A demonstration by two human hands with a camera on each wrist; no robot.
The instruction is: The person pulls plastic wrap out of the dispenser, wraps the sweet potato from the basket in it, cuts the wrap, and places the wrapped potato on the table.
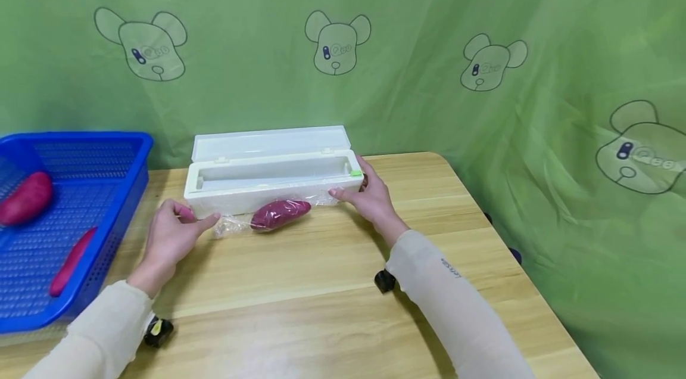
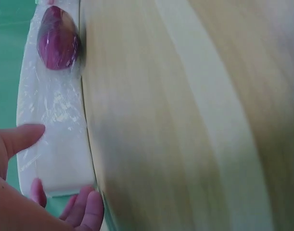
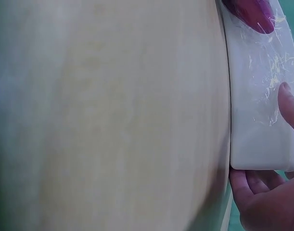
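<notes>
A white cling-film dispenser box (image 1: 268, 185) stands on the wooden table (image 1: 300, 283) with its lid open. In front of it lies a purple sweet potato (image 1: 280, 213) wrapped in clear film (image 1: 230, 225) that runs up the box front. My left hand (image 1: 179, 227) grips the box's left end, thumb (image 2: 21, 137) on the filmed front face (image 2: 55, 106) and fingers (image 2: 86, 207) curled round the end. My right hand (image 1: 367, 194) grips the right end in the same way, thumb (image 3: 291, 103) over the film (image 3: 269, 82) and fingers (image 3: 252, 185) round the corner.
A blue mesh basket (image 1: 134, 170) at the table's left holds two more purple sweet potatoes (image 1: 27, 197) (image 1: 72, 260). A green curtain (image 1: 536, 129) hangs close behind and to the right. The table's right edge (image 1: 509, 260) runs near my right forearm.
</notes>
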